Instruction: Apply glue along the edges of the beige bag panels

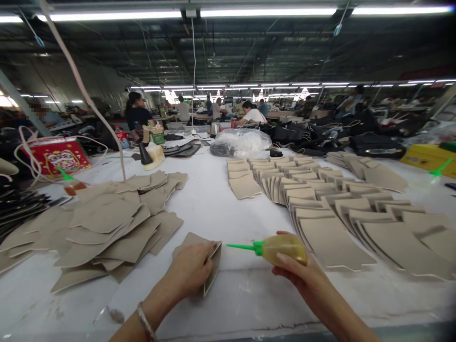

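My left hand is closed on a folded beige leather piece near the front of the white table, pressing it down. My right hand grips a yellow glue bottle whose green nozzle points left toward that piece. A loose heap of beige pieces lies to the left of my left hand. Rows of overlapped beige pieces are spread out to the right, just beyond my right hand.
A second squeeze bottle lies at the left, a red printed box behind it. A clear plastic bag and black bags sit at the back. Several people work at far tables. A strap hangs overhead.
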{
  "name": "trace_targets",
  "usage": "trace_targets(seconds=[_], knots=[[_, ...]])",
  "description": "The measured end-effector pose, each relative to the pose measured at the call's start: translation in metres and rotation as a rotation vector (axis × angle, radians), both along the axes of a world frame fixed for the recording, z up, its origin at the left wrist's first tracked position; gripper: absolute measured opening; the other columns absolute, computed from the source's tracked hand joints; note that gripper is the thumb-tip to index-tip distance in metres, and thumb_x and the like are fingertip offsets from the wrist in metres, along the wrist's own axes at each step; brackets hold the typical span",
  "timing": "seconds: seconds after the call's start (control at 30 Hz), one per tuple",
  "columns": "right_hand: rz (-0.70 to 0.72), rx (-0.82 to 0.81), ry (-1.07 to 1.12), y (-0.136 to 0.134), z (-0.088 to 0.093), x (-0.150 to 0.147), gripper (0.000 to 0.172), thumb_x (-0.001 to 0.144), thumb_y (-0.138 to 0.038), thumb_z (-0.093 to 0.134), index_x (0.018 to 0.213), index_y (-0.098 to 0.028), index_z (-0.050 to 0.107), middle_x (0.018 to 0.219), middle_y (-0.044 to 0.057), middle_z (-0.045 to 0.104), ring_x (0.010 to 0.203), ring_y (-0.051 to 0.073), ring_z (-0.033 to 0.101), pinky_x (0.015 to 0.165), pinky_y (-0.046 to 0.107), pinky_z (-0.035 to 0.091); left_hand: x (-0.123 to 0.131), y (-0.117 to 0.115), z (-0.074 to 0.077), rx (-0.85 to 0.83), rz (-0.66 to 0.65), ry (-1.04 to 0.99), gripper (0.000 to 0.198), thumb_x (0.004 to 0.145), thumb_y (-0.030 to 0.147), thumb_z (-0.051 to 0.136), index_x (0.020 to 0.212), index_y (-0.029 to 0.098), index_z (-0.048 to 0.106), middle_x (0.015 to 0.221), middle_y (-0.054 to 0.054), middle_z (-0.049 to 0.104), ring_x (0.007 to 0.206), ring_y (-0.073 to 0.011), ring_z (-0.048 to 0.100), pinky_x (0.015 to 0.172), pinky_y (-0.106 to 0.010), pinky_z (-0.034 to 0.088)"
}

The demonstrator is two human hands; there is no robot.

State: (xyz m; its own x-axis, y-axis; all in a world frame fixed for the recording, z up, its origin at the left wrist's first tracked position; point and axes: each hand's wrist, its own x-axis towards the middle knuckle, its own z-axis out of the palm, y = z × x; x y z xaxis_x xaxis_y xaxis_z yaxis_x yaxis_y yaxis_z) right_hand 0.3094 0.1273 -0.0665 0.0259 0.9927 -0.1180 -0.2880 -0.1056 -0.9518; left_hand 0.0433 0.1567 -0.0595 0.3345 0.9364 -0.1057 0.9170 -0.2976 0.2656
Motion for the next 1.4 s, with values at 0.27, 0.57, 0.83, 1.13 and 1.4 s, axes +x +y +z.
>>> trace_targets(seconds=[0.27,0.57,0.83,1.13,1.4], knots=[[0.064,0.145,-0.432,0.017,0.011,-0.01,0.055,0.075,-0.05,0.077,0.111,-0.023,0.047,0.094,0.003,0.063,0.088,0.026,0.057,0.073,0.033,0.048,0.002,-0.004,-0.011,-0.016,-0.007,-0.208,0.045,0.086,0.007,0.042,0.126,0.021,0.058,0.113,-0.005,0.065,0.103,-0.0235,0.06,0.096,-0.033,0.046],[0.083,0.189,-0.661,0.025,0.018,-0.016,0.06,0.07,-0.058,0.079,0.108,-0.025,0.046,0.083,-0.001,0.059,0.074,0.022,0.058,0.064,0.031,0.045,0.0,-0.006,-0.017,-0.03,0.013,-0.286,0.039,0.089,0.009,0.043,0.122,0.023,0.059,0.118,-0.003,0.064,0.108,-0.0239,0.059,0.096,-0.031,0.045],[0.066,0.263,-0.775,0.03,0.015,-0.02,0.059,0.072,-0.052,0.078,0.115,-0.026,0.048,0.089,0.0,0.061,0.079,0.024,0.059,0.069,0.032,0.047,0.003,-0.009,-0.017,-0.011,0.043,-0.238,0.038,0.088,0.007,0.045,0.12,0.023,0.057,0.109,-0.004,0.067,0.1,-0.0255,0.062,0.088,-0.033,0.048],[0.062,0.383,-0.958,0.034,0.014,-0.022,0.052,0.077,-0.05,0.077,0.117,-0.029,0.049,0.105,0.001,0.06,0.091,0.026,0.057,0.084,0.038,0.043,0.005,-0.007,-0.016,-0.044,0.051,-0.238,0.036,0.086,0.01,0.046,0.116,0.024,0.06,0.11,-0.003,0.066,0.103,-0.0239,0.06,0.092,-0.03,0.045],[0.12,0.45,-0.933,0.036,0.02,-0.024,0.046,0.079,-0.044,0.076,0.114,-0.029,0.05,0.109,0.001,0.061,0.095,0.027,0.058,0.091,0.04,0.041,0.004,-0.007,-0.014,-0.075,0.028,-0.21,0.034,0.092,0.015,0.042,0.12,0.024,0.059,0.111,-0.004,0.065,0.103,-0.0236,0.06,0.095,-0.03,0.043]])
